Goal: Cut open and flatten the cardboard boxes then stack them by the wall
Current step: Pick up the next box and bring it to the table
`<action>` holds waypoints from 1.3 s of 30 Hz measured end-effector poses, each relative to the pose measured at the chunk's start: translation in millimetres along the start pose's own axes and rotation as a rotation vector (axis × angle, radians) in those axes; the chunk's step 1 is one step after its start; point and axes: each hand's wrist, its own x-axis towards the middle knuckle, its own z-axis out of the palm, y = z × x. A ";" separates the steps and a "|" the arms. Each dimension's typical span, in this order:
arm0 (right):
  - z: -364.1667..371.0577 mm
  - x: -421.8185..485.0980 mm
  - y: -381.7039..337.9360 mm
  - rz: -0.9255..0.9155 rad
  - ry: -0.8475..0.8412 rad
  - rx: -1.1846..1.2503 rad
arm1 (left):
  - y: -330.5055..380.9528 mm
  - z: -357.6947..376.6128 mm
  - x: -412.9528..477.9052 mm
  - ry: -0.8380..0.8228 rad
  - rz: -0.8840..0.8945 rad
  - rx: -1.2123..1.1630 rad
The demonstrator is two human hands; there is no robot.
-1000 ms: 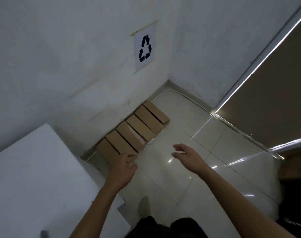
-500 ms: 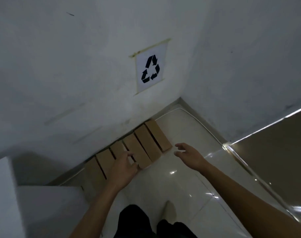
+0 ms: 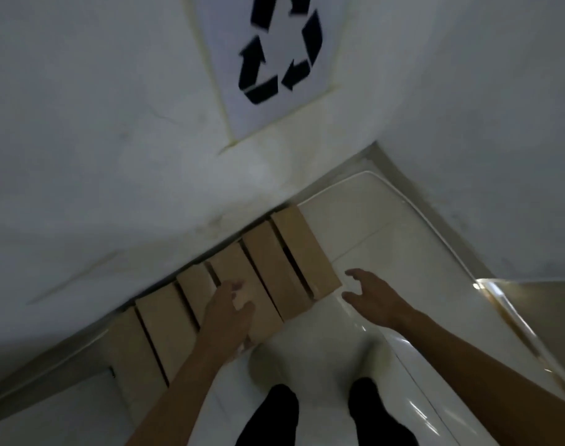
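The wall fills most of the view beyond both hands. The pale glossy floor runs under them and off to the right of the right hand. A paper sign with a recycling symbol is taped to the wall, well above the left hand's fingers.

The row of cardboard pieces lies at the foot of the wall, directly under and to both sides of the left hand. The pieces sit side by side, slanted and touching or nearly so. The blur hides whether every piece is fully flat.

The left hand rests on top of a piece in the middle of the row, fingers toward the wall. I cannot tell whether it grips the near edge or only presses down. The right hand hangs just beyond the row's right end, apart from it, fingers spread and loosely curved, holding nothing.

Judging by this, cutting and flattening look done and the stacking step is in hand. The next move likely calls for the right hand to close on the end piece and both hands to square the row against the wall.
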 end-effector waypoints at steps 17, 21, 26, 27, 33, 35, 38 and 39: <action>132.7 298.3 157.8 0.249 -0.039 0.257 | -167.7 243.6 217.1 -0.036 -0.566 -0.070; 141.9 305.7 171.8 0.265 -0.035 0.412 | -166.1 257.1 217.3 -0.031 -0.523 0.060; 125.1 298.6 180.2 0.311 -0.167 0.522 | -166.2 255.5 219.0 0.044 -0.673 -0.215; 118.0 291.0 177.9 0.312 -0.205 0.566 | -165.1 254.1 218.6 0.063 -0.705 -0.275; 106.7 269.0 204.5 0.383 -0.259 0.757 | -158.9 259.6 207.4 -0.022 -0.757 -0.422; 110.7 269.1 210.4 0.402 -0.230 0.750 | -160.0 260.8 205.1 -0.031 -0.705 -0.359; 113.2 266.9 211.4 0.374 -0.220 0.691 | -166.9 255.0 203.0 -0.010 -0.657 -0.404; 113.6 265.3 213.0 0.373 -0.239 0.662 | -168.8 252.3 203.3 -0.012 -0.654 -0.467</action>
